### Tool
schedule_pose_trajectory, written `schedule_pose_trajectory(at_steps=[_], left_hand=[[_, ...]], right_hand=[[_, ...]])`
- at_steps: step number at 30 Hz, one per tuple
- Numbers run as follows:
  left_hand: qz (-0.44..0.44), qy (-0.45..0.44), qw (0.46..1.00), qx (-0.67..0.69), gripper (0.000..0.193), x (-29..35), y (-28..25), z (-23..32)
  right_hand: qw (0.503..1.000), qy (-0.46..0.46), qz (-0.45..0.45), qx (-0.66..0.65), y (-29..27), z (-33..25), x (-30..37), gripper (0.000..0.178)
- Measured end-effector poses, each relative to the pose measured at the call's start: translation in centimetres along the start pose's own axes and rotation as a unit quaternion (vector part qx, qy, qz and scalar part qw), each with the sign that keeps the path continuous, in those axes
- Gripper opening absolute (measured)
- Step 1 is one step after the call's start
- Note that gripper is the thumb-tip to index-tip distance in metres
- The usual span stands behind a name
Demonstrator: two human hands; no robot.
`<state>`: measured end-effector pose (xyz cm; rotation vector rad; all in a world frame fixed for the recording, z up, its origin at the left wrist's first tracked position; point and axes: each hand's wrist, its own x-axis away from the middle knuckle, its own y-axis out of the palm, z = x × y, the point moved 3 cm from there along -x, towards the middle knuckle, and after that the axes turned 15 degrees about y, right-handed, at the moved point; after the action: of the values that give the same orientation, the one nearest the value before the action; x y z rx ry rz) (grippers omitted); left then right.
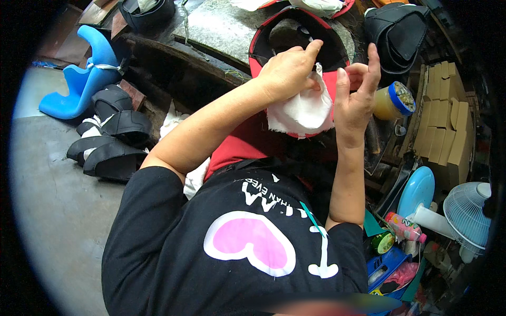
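Observation:
A red and black sewn piece with a hollow black inside (334,48) lies in front of me on the worktop, its red edge curving round it. A white cloth with a frayed edge (300,116) hangs from its near side. My left hand (290,72) is over the piece, fingers curled on the top of the cloth and one digit pointing up; the fingertips are partly hidden. Beside the cloth, to the right, my right hand (357,100) is raised with thumb and forefinger apart, and nothing shows in it.
Black curved pieces (118,129) are piled at left by a blue plastic form (79,87). More black pieces (395,37) sit at far right, near a blue-lidded jar (394,100). Cardboard boxes (443,121) and a fan (466,213) stand at right.

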<state>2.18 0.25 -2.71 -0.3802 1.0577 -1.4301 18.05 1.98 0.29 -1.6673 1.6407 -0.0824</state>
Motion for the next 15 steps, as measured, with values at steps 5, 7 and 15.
schedule_pose_trajectory(at_steps=[5,7,15], left_hand=[[-0.008,-0.003,1.0,-0.006,0.115,0.4,-0.3,1.0],[-0.015,0.004,1.0,-0.007,0.128,0.8,-0.4,1.2],[0.006,0.035,0.999,-0.034,0.119,0.7,0.2,0.9]], right_hand=[[0.994,0.058,-0.086,0.024,1.4,0.6,0.0,0.068],[0.993,0.081,-0.088,0.011,1.5,2.3,0.1,0.059],[0.89,0.221,-0.128,-0.377,1.8,8.2,1.5,0.036]])
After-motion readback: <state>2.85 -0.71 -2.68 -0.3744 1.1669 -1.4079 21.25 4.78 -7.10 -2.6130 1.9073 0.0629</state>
